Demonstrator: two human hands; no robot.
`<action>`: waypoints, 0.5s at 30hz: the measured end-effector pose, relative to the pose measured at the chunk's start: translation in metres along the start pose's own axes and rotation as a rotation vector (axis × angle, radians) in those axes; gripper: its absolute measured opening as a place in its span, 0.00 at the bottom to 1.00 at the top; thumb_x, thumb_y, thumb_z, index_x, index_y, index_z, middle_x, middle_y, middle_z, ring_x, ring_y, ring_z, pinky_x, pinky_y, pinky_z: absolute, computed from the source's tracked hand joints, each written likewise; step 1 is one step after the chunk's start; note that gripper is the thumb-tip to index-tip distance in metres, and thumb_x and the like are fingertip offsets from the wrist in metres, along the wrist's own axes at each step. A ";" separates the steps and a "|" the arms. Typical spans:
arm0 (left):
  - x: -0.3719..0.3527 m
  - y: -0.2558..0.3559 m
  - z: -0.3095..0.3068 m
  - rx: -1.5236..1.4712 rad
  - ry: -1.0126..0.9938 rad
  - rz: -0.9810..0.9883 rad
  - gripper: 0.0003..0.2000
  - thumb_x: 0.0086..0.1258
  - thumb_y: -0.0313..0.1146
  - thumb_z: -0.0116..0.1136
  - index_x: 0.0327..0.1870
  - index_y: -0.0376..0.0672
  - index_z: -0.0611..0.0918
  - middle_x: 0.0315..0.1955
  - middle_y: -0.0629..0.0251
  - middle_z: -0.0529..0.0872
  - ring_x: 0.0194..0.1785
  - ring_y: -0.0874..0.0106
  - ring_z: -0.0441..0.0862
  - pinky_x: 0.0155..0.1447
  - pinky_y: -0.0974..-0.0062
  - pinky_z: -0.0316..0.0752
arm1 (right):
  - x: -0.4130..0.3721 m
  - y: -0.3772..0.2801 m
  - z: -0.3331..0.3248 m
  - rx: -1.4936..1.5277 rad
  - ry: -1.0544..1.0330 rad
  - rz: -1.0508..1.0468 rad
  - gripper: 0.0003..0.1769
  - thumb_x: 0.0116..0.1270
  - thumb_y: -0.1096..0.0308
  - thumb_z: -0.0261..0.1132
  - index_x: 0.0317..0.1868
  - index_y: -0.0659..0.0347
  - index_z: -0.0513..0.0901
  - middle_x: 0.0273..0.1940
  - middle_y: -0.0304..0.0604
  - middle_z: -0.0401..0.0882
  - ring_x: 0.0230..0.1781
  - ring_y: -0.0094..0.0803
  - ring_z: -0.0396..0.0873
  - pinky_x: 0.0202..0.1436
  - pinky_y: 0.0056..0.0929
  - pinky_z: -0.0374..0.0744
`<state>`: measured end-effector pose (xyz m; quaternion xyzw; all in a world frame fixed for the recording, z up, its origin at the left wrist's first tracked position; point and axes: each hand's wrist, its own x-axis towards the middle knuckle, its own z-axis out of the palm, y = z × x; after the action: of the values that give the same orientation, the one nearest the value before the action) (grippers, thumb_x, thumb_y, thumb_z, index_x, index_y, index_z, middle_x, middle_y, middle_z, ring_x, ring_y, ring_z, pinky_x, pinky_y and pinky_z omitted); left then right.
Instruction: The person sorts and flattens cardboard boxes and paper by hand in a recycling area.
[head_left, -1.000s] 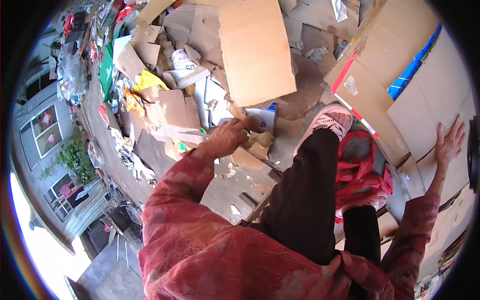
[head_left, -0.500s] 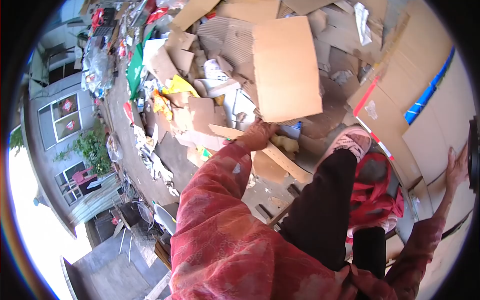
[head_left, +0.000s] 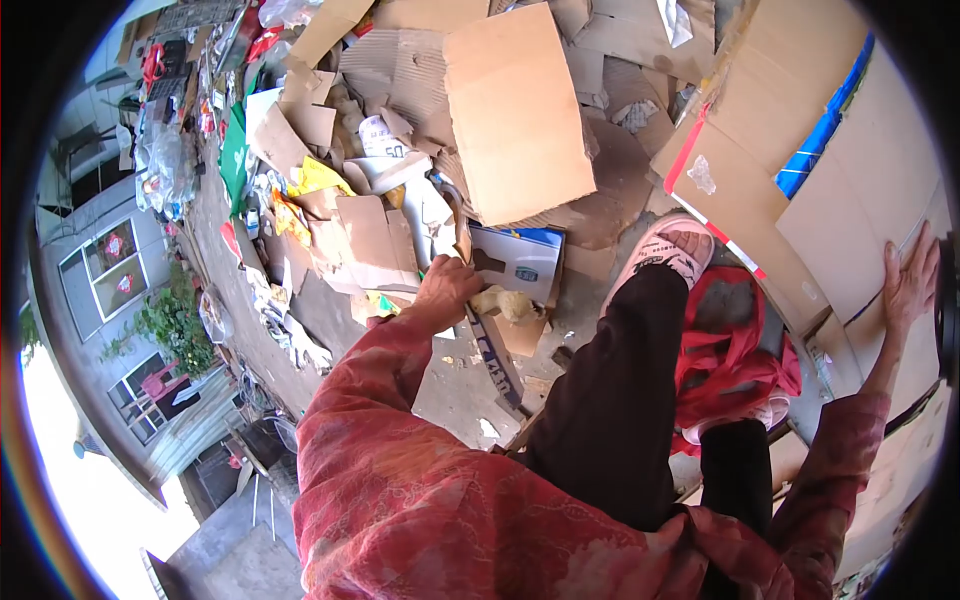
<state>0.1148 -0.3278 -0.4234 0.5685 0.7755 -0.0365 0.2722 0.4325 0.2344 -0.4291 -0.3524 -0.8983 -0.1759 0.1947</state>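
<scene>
My left hand [head_left: 447, 291] is closed at the edge of the cardboard heap. It grips what looks like a long narrow cardboard strip [head_left: 493, 362], whose dark face with pale lettering slants down from the fingers. Part of the strip is hidden behind the hand. Just right of it are a blue-and-white printed box [head_left: 520, 262] and a pale yellowish lump [head_left: 509, 303]. A large plain cardboard sheet [head_left: 520, 115] lies above. My right hand [head_left: 908, 283] rests flat, fingers spread, on a big upright cardboard panel [head_left: 850, 225].
A torn brown carton [head_left: 362, 245] and yellow plastic [head_left: 318, 177] lie left of the strip. My foot in a pink sandal [head_left: 672, 250] stands beside a red bag [head_left: 728, 350]. Red-and-white tape [head_left: 716, 240] edges the cardboard stack. Farther left is a house with windows [head_left: 110, 265].
My left hand has moved left, and the strip has swung from slanting rightward to a steeper angle. The printed box shows more. The view has shifted; my right hand stays on the panel.
</scene>
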 end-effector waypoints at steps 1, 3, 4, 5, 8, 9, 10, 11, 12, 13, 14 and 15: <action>-0.002 0.000 -0.003 -0.001 -0.019 0.005 0.13 0.40 0.27 0.57 0.32 0.46 0.78 0.24 0.70 0.75 0.35 0.67 0.71 0.44 0.68 0.62 | 0.000 0.001 0.001 -0.002 -0.002 0.002 0.36 0.56 0.35 0.47 0.65 0.34 0.53 0.65 0.44 0.52 0.66 0.40 0.49 0.63 0.49 0.46; -0.006 0.000 -0.001 0.019 -0.013 0.021 0.14 0.40 0.26 0.56 0.33 0.45 0.77 0.25 0.69 0.75 0.36 0.67 0.71 0.45 0.68 0.62 | -0.001 0.002 0.003 -0.025 0.008 0.004 0.36 0.56 0.35 0.47 0.64 0.33 0.53 0.65 0.43 0.53 0.66 0.40 0.50 0.63 0.49 0.46; -0.008 0.001 -0.001 0.038 -0.006 0.036 0.15 0.41 0.26 0.56 0.34 0.45 0.76 0.25 0.68 0.75 0.37 0.67 0.71 0.46 0.68 0.61 | 0.000 0.001 0.003 -0.027 0.005 0.003 0.36 0.56 0.35 0.47 0.64 0.33 0.53 0.65 0.43 0.53 0.66 0.40 0.50 0.63 0.49 0.46; -0.011 0.002 -0.001 0.034 -0.009 0.039 0.15 0.41 0.26 0.56 0.34 0.45 0.76 0.25 0.68 0.75 0.37 0.67 0.71 0.46 0.68 0.61 | 0.000 0.000 0.001 -0.019 0.000 0.007 0.36 0.56 0.34 0.47 0.64 0.33 0.53 0.65 0.43 0.53 0.65 0.41 0.51 0.63 0.49 0.47; -0.021 0.009 -0.010 -0.013 0.025 0.038 0.20 0.40 0.23 0.54 0.40 0.44 0.75 0.28 0.67 0.76 0.38 0.66 0.71 0.47 0.67 0.61 | -0.002 0.003 0.004 -0.029 -0.010 0.015 0.36 0.56 0.34 0.47 0.64 0.32 0.53 0.65 0.42 0.53 0.65 0.43 0.52 0.63 0.50 0.49; -0.024 0.012 -0.013 -0.011 0.001 -0.021 0.21 0.38 0.22 0.54 0.41 0.44 0.75 0.29 0.67 0.76 0.39 0.65 0.71 0.48 0.66 0.61 | -0.002 0.005 0.005 -0.043 -0.009 0.017 0.36 0.56 0.34 0.47 0.64 0.32 0.53 0.65 0.42 0.53 0.64 0.44 0.53 0.62 0.50 0.50; -0.027 0.014 -0.016 -0.009 -0.025 -0.081 0.23 0.37 0.21 0.54 0.41 0.43 0.75 0.30 0.66 0.77 0.39 0.65 0.71 0.49 0.66 0.61 | -0.003 0.005 0.006 -0.042 -0.013 0.016 0.36 0.56 0.34 0.47 0.64 0.32 0.53 0.65 0.42 0.53 0.64 0.44 0.53 0.62 0.50 0.50; -0.032 0.016 -0.015 -0.074 -0.006 -0.154 0.25 0.36 0.20 0.54 0.43 0.43 0.75 0.29 0.64 0.77 0.40 0.63 0.71 0.49 0.66 0.62 | -0.004 0.006 0.006 -0.062 -0.020 0.017 0.36 0.56 0.34 0.47 0.64 0.32 0.53 0.65 0.42 0.53 0.64 0.45 0.54 0.62 0.51 0.51; -0.037 0.018 -0.015 -0.076 -0.010 -0.153 0.25 0.36 0.20 0.54 0.43 0.43 0.75 0.29 0.64 0.77 0.40 0.63 0.71 0.49 0.66 0.62 | -0.004 0.007 0.006 -0.084 -0.027 0.018 0.36 0.56 0.34 0.47 0.64 0.32 0.53 0.65 0.43 0.53 0.63 0.46 0.54 0.61 0.51 0.52; -0.043 0.020 -0.015 -0.069 -0.003 -0.200 0.25 0.35 0.20 0.54 0.43 0.43 0.75 0.29 0.64 0.77 0.39 0.63 0.71 0.48 0.65 0.62 | -0.004 0.008 0.006 -0.086 -0.031 0.017 0.36 0.56 0.34 0.47 0.64 0.32 0.53 0.65 0.43 0.53 0.63 0.46 0.54 0.61 0.51 0.52; -0.050 0.021 -0.015 -0.061 0.005 -0.248 0.25 0.35 0.20 0.54 0.43 0.43 0.75 0.29 0.64 0.76 0.39 0.62 0.71 0.47 0.65 0.62 | -0.004 0.009 0.007 -0.080 -0.036 0.016 0.36 0.56 0.34 0.47 0.64 0.32 0.53 0.65 0.43 0.53 0.63 0.47 0.55 0.60 0.52 0.53; -0.059 0.022 -0.013 -0.066 -0.005 -0.272 0.23 0.34 0.19 0.54 0.39 0.43 0.77 0.28 0.64 0.76 0.39 0.61 0.71 0.47 0.65 0.62 | -0.004 0.009 0.007 -0.073 -0.042 0.015 0.37 0.56 0.34 0.47 0.64 0.32 0.52 0.64 0.43 0.53 0.62 0.48 0.55 0.60 0.52 0.53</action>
<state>0.1418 -0.3660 -0.3795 0.4487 0.8456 -0.0488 0.2852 0.4400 0.2412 -0.4358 -0.3696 -0.8925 -0.1997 0.1644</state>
